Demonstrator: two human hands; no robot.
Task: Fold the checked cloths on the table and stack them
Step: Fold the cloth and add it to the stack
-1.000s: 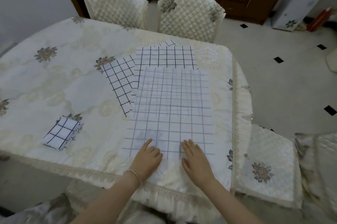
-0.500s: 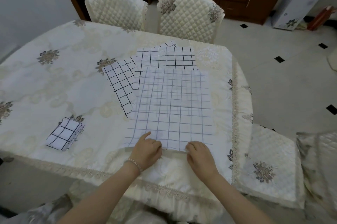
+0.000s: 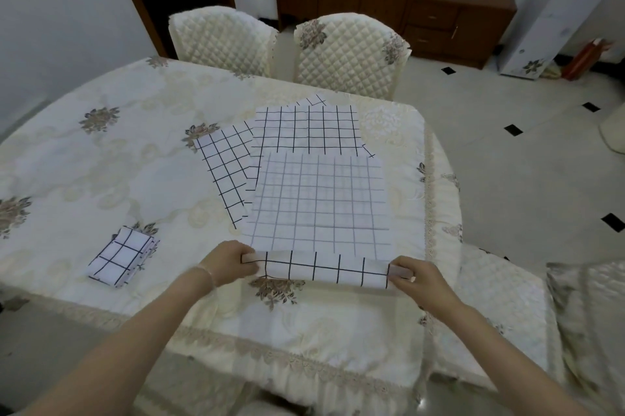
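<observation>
Pinching near edge of checked cloth (image 3: 321,202), left hand (image 3: 230,263), right hand (image 3: 417,278), folded cloth (image 3: 121,256) apart on table (image 3: 101,162)

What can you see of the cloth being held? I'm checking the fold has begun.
The held cloth is thin white fabric with a dark grid, faint on its upturned side. It lies flat on the table, overlapping other checked cloths. Its near edge is lifted and turned over, showing bolder lines. The left hand and right hand pinch its near corners.
</observation>
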